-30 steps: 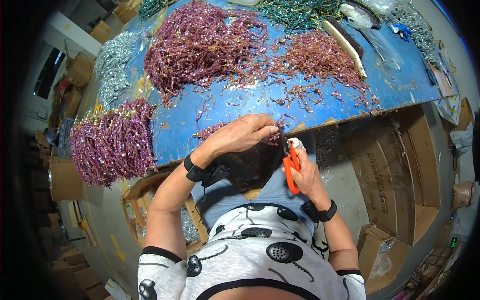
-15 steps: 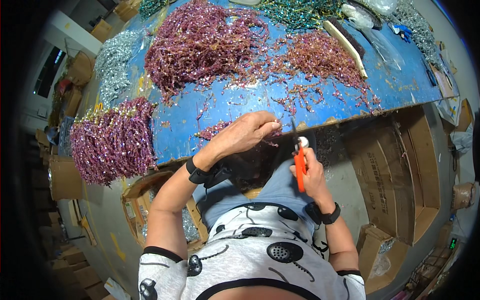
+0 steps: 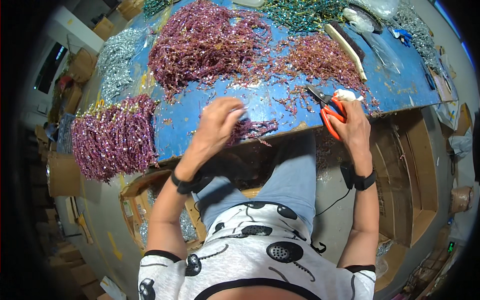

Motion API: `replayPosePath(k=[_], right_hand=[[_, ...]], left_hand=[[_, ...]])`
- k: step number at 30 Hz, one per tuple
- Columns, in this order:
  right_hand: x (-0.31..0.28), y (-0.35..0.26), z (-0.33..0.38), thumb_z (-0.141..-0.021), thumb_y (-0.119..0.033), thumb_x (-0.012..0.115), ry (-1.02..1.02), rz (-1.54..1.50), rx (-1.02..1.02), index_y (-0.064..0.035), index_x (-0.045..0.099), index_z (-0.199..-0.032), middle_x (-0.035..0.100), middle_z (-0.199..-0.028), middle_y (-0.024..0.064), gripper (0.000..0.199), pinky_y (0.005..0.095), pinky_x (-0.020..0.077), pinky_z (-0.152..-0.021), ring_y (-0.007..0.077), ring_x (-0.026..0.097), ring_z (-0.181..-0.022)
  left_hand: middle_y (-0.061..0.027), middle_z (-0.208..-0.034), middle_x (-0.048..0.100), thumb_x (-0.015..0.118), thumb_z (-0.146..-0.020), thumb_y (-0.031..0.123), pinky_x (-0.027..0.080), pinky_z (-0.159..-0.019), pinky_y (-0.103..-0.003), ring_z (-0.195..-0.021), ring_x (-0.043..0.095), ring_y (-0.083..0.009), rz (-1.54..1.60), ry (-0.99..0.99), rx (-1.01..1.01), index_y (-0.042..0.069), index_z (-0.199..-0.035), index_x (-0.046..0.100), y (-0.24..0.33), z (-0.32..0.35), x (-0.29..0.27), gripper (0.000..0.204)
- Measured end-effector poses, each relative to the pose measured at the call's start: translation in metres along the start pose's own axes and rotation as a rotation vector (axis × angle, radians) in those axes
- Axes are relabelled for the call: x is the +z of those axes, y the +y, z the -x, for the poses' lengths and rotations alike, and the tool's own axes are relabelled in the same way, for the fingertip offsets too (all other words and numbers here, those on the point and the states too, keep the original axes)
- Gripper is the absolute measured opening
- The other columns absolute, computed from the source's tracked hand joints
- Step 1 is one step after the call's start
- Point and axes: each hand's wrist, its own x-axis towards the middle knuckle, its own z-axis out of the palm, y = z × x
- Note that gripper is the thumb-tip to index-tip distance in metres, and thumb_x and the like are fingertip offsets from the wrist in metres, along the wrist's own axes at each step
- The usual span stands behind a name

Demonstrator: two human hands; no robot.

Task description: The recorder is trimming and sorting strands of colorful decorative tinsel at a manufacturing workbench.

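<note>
Right hand (image 3: 354, 127) was clamped on orange-handled cutters (image 3: 326, 98), left hand (image 3: 218, 125) was bunched, grip impossible to tell, beside the pink tinsel bundle (image 3: 260, 129) at the bench (image 3: 185, 112) edge; cutter tips were best held clear of loose scraps (image 3: 298, 102) and fingers.

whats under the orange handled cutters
Around the cutters, pink tinsel scraps and blue tabletop show. Whatever lies directly beneath the cutters and right hand is covered.

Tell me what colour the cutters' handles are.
The handles are orange-red, best seen in the head view.
</note>
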Motion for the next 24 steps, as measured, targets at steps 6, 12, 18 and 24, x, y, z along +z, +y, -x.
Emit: replayPosePath(k=[6, 12, 18, 24], right_hand=[[-0.004, 0.004, -0.018, -0.071, -0.021, 0.078, -0.059, -0.003, -0.107, -0.0059, 0.063, -0.106, 0.061, -0.101, 0.0127, 0.041, 0.0411, 0.0493, -0.080, 0.0323, 0.059, -0.093], [0.002, -0.020, -0.020, -0.074, -0.019, 0.077, 0.115, 0.032, -0.166, -0.0030, 0.063, -0.106, 0.063, -0.095, 0.0143, 0.038, 0.0417, 0.0483, -0.080, 0.0334, 0.060, -0.088], [0.037, -0.088, 0.016, -0.076, -0.017, 0.075, -0.034, -0.379, -0.360, -0.0042, 0.057, -0.118, 0.059, -0.115, 0.0147, 0.047, 0.0398, 0.0443, -0.089, 0.0315, 0.056, -0.105], [0.048, -0.103, 0.017, -0.070, -0.032, 0.079, -0.130, -0.303, -0.531, -0.0051, 0.051, -0.130, 0.050, -0.130, 0.0145, 0.072, 0.0458, 0.0329, -0.102, 0.0319, 0.047, -0.121]], left_hand=[[-0.0013, -0.086, 0.059, 0.063, -0.091, 0.009, 0.045, -0.073, -0.020, -0.080, 0.055, -0.0070, 0.145, 0.024, -0.543, 0.000, -0.102, 0.065, -0.013, 0.048, -0.054, 0.015], [-0.0041, -0.105, 0.062, 0.058, -0.095, 0.008, 0.049, -0.083, -0.025, -0.097, 0.061, -0.0115, 0.730, 0.070, -0.497, 0.000, -0.119, 0.056, -0.001, 0.035, -0.029, 0.025], [-0.0105, -0.112, 0.062, 0.057, -0.093, 0.009, 0.046, -0.092, -0.033, -0.106, 0.060, -0.0232, 0.279, 0.140, -0.252, 0.003, -0.122, 0.057, 0.004, 0.034, -0.042, 0.029], [-0.0116, -0.111, 0.061, 0.070, -0.082, 0.014, 0.041, -0.092, -0.037, -0.105, 0.055, -0.0273, -0.184, 0.039, -0.306, 0.007, -0.110, 0.065, -0.042, 0.092, -0.071, 0.029]])
